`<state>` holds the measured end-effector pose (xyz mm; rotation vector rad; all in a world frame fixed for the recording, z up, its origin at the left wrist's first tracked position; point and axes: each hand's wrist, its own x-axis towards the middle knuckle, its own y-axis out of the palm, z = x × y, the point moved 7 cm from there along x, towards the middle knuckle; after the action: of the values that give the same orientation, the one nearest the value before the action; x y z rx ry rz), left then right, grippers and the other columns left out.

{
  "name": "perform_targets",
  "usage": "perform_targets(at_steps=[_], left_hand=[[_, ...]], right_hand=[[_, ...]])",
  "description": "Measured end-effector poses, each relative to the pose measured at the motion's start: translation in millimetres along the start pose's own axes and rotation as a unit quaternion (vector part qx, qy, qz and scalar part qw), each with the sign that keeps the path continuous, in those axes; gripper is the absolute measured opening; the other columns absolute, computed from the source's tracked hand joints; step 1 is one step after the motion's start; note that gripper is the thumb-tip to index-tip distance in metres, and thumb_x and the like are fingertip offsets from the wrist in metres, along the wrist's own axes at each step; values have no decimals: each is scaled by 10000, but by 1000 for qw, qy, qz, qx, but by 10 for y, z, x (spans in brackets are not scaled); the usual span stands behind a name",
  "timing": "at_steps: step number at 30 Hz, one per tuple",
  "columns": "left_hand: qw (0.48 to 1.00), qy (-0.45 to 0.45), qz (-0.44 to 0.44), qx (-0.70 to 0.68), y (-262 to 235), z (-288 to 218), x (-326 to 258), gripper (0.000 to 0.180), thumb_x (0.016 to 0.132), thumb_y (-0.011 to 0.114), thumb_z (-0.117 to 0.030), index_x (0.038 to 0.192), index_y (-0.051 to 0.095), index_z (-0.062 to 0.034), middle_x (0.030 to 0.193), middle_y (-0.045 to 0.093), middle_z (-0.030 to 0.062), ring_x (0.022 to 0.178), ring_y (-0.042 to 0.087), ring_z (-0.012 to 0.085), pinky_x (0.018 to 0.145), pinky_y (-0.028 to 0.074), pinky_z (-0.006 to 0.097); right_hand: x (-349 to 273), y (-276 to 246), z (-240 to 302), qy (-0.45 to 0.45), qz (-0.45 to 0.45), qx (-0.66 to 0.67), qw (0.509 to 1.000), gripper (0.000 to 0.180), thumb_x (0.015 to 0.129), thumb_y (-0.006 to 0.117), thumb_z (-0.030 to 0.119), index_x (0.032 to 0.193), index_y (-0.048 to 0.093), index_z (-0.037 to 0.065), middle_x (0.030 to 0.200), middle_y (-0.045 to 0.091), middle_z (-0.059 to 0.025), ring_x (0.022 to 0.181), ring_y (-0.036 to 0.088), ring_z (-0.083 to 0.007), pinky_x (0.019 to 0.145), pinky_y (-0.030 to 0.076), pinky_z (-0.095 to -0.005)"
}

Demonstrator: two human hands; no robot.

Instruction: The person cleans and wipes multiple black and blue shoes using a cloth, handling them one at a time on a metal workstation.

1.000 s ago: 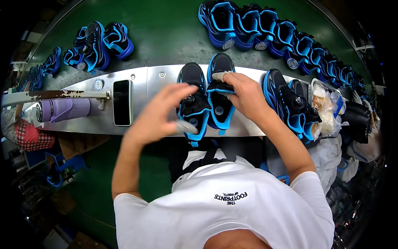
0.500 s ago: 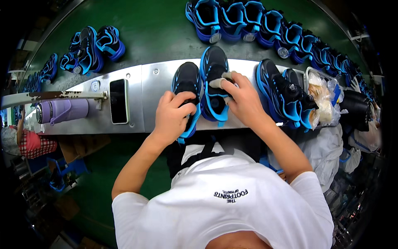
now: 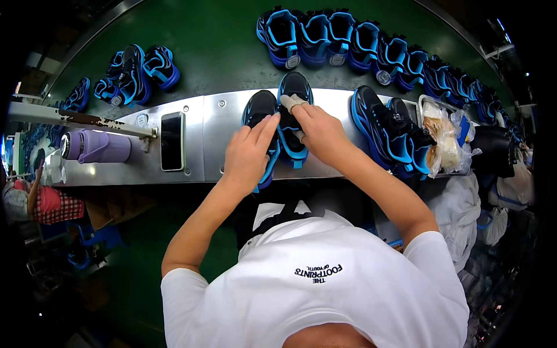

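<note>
Two black sneakers with bright blue trim lie side by side on the metal ledge, toes pointing away from me. My left hand (image 3: 248,152) lies over the left sneaker (image 3: 259,104), its fingers stretched out along the upper and hiding much of it. On the right sneaker (image 3: 295,84), my right hand (image 3: 320,132) grips the upper around the lacing area. Pale finger covers wrap some of its fingertips. Its fingers hide the lacing area. Another pair of the same sneakers (image 3: 371,119) stands to the right of my hands.
A phone (image 3: 172,142), a lavender bottle (image 3: 105,146) and a worn metal bar (image 3: 81,118) are on the left. Rows of sneakers (image 3: 365,45) stand on the green surface (image 3: 214,35). At right is a tray (image 3: 422,116) of plastic-wrapped items. Another person (image 3: 49,200) is at far left.
My left hand has straightened its fingers and shifted up over the left sneaker. My right hand has moved slightly left and forward on the right sneaker, which now sits closer to the left one.
</note>
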<state>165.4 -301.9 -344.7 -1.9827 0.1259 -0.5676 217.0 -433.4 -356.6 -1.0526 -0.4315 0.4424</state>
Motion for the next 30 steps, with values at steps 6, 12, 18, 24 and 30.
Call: perform_targets(at_steps=[6,12,18,24,30], left_hand=[[997,37,-24,-67,13,64,-82,403,671,597,67,1054,641,-51,1193,627,106,891,577,312,765,489,387],[996,76,11,47,145,-54,-25,247,745,585,-40,985,643,-33,1143,642,98,844,577,278,725,468,370],[995,-46,-36,-78,29,123,-12,564,650,638,88,1195,548,-25,1185,603,151,1039,570,358,900,479,407],[992,8,-45,-115,-12,88,-28,446,656,639,62,1093,594,-15,1003,587,141,934,571,358,803,486,417],[989,-35,99,-108,40,84,57,441,664,640,38,1097,619,-49,1044,576,143,981,571,348,838,483,412]], right_hand=[[-98,24,82,-47,-83,-50,994,492,803,601,11,1290,545,52,1244,596,-144,1035,627,-295,831,539,-350],[-138,36,110,-77,-166,-116,976,468,816,585,25,1283,560,46,1256,598,-162,1050,643,-273,810,550,-316],[-31,-43,-54,5,-88,45,995,626,750,651,-25,1347,520,107,1277,595,-131,1099,605,-310,911,515,-384],[-151,16,-73,-41,-129,32,990,644,685,665,-36,1303,535,89,1192,608,-115,1030,607,-289,832,533,-383],[-28,-131,-127,-24,-64,34,997,463,791,659,68,1248,608,117,1144,620,-130,1087,582,-303,866,522,-383]])
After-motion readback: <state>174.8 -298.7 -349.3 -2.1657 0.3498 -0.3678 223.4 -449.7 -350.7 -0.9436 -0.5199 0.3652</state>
